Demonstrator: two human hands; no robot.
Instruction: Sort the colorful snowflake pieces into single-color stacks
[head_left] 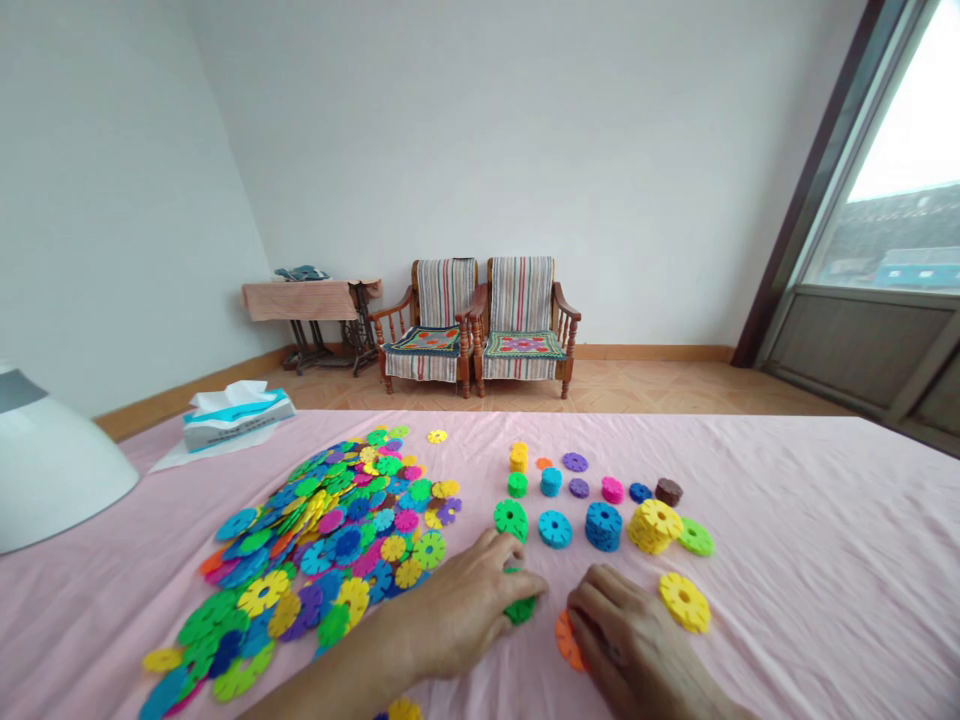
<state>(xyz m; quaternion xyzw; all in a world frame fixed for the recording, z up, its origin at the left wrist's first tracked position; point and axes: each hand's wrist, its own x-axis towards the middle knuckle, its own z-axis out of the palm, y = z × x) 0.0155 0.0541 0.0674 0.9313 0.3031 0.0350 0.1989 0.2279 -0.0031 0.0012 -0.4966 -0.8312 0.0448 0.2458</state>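
Note:
My left hand (469, 605) has its thumb and fingers closed round a green slotted disc (519, 610), possibly several stacked; the hand hides part of it. Just beyond its fingertips stands another green stack (510, 518). My right hand (630, 635), fingers curled, covers the right side of an orange slotted disc (568, 642) on the cloth. To the right of that hand lies a large yellow disc (684, 602). Behind the hands are a light blue disc stack (555, 528), a blue stack (604, 526), a tall yellow stack (654, 526) and a lime green disc (697, 537).
A big mixed heap of discs (337, 530) spreads over the left of the pink cloth (810, 560). Small stacks, such as a pink one (612, 489) and a brown one (669, 491), form a farther row. A tissue pack (238, 415) and white lamp shade (60, 470) stand left.

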